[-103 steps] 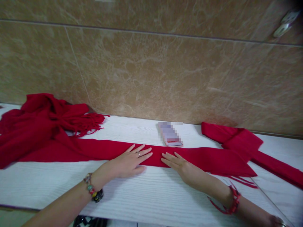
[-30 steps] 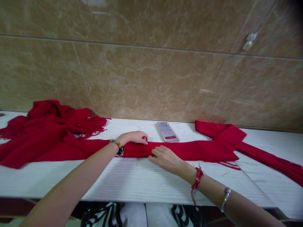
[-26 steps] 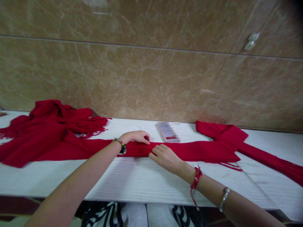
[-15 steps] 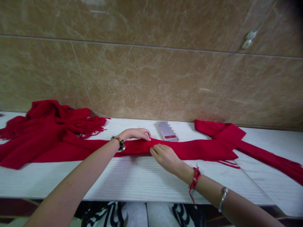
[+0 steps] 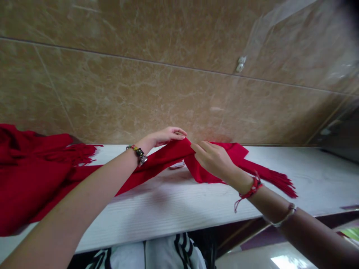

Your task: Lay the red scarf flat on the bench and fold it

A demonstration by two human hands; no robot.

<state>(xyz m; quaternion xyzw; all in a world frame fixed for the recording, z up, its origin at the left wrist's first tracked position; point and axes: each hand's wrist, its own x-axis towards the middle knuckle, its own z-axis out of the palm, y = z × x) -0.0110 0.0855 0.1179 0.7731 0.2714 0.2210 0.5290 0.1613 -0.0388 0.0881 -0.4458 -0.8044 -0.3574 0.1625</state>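
A long red scarf (image 5: pixel 157 164) is raised off the white tabletop at its middle, folded into a narrow band. My left hand (image 5: pixel 168 136) pinches its upper edge between thumb and fingers. Close beside it, my right hand (image 5: pixel 214 158) grips the same edge with curled fingers. To the right of my hands the band hangs down to the table, by a fringed red end (image 5: pixel 275 179). A phone (image 5: pixel 177 165) lies beneath the lifted cloth, mostly hidden by it.
At the left lies a heaped red scarf mass (image 5: pixel 33 175) with fringe (image 5: pixel 81 153). A brown marbled tile wall (image 5: pixel 140 93) rises along the back of the white table (image 5: pixel 157 213). A dark object (image 5: pixel 342 138) stands at the far right.
Both hands have lifted the middle of the scarf off the table and moved it toward the wall. The cloth now covers most of the phone. My view has turned to the right.
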